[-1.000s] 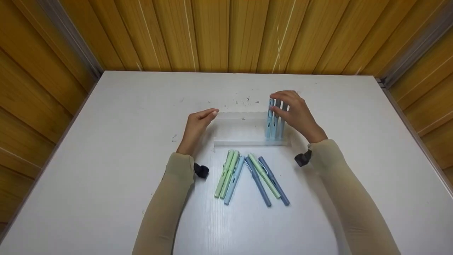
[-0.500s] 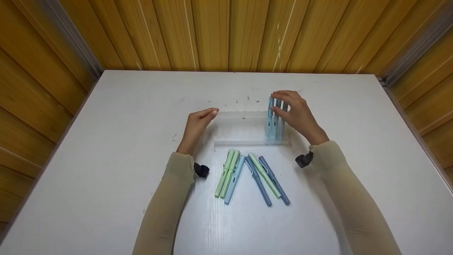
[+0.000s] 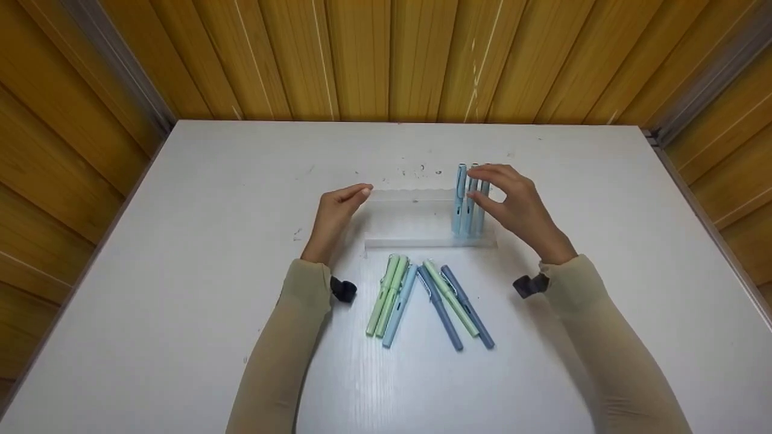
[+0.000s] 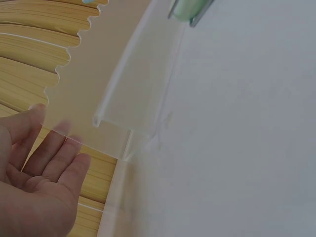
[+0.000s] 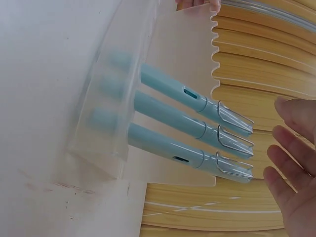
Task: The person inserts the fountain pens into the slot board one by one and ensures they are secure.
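A clear plastic pen stand (image 3: 410, 218) with a scalloped top edge stands on the table. My left hand (image 3: 338, 216) pinches its upper left corner; in the left wrist view the thumb lies at the edge and fingers (image 4: 61, 153) show behind the panel. Three light blue pens (image 5: 170, 108) lean side by side at the stand's right end, clips up, their lower ends in the front trough. Beside their tops, my right hand (image 3: 520, 208) has its fingers spread; the right wrist view shows a gap between fingertips (image 5: 274, 175) and pens.
In front of the stand lie loose pens: two green pens (image 3: 388, 295) and a light blue pen (image 3: 400, 307) on the left, two dark blue pens (image 3: 443, 313) and a green pen (image 3: 452, 298) crossing on the right. Wood-patterned walls (image 3: 362, 60) surround the white table (image 3: 241, 169).
My right hand has let go of the light blue pens and moved a little right, exposing their tops. The left hand and the stand have stayed in place.
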A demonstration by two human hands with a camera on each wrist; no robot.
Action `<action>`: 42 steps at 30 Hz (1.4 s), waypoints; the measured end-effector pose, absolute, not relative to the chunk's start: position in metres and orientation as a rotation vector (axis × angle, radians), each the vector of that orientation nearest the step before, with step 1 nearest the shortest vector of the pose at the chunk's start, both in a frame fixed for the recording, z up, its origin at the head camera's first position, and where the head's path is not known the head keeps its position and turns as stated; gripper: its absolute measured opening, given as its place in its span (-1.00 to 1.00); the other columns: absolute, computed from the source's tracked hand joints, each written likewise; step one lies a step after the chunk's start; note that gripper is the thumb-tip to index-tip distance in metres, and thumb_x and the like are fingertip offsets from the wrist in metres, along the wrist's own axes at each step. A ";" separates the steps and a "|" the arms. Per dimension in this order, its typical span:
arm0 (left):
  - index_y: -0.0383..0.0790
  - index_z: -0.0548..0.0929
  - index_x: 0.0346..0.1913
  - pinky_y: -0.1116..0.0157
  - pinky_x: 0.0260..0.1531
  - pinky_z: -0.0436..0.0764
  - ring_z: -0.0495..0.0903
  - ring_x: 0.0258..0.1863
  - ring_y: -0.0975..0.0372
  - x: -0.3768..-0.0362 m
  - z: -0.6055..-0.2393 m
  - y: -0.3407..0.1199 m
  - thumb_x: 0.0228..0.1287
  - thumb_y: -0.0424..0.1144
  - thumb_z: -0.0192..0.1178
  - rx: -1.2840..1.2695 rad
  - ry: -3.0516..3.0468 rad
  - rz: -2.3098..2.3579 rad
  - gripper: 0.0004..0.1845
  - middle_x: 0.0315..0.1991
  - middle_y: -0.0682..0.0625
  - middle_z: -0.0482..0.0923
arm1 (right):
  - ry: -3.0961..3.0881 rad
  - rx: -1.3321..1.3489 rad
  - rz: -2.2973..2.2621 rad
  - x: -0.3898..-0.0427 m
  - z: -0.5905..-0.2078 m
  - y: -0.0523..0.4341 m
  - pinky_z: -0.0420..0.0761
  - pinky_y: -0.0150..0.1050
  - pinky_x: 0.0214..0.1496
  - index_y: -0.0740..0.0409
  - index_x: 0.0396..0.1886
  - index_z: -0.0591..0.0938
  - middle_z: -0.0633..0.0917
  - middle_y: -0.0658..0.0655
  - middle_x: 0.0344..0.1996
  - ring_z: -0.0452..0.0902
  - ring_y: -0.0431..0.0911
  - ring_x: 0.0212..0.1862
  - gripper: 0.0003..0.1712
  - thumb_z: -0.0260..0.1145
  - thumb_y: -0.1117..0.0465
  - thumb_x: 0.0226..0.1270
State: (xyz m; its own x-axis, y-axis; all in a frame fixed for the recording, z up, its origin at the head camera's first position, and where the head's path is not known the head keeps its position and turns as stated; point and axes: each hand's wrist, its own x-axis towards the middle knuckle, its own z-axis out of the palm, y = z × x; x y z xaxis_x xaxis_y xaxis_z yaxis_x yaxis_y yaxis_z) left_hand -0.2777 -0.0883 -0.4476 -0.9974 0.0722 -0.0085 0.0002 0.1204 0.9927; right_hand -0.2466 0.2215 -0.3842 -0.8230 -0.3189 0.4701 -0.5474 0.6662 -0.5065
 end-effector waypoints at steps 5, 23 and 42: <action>-0.06 0.68 0.07 0.23 0.26 0.45 0.50 0.22 0.24 -0.278 -0.448 -0.090 0.31 0.02 0.22 0.072 2.329 2.034 -0.63 0.14 0.04 0.61 | -2.547 0.756 0.931 -0.234 -0.387 0.217 0.55 -0.02 0.19 0.26 0.05 0.65 0.68 0.20 0.02 0.58 0.05 0.12 -0.55 0.45 0.35 0.12; -0.10 0.69 0.06 0.22 0.26 0.44 0.50 0.23 0.22 -0.279 -0.448 -0.089 0.31 -0.02 0.23 0.045 2.335 2.040 -0.65 0.13 0.02 0.62 | -2.802 0.911 1.101 -0.203 -0.413 0.203 0.66 -0.13 0.00 0.24 0.03 0.66 0.71 0.22 -0.13 0.69 0.00 -0.11 -0.60 0.42 0.30 0.17; -0.12 0.69 0.06 0.23 0.26 0.45 0.51 0.23 0.21 -0.282 -0.447 -0.086 0.31 -0.02 0.23 0.021 2.359 2.006 -0.64 0.13 0.00 0.62 | -2.949 1.033 1.244 -0.192 -0.425 0.168 0.67 -0.29 -0.12 0.30 0.03 0.65 0.73 0.16 -0.18 0.63 -0.10 -0.19 -0.60 0.40 0.22 0.21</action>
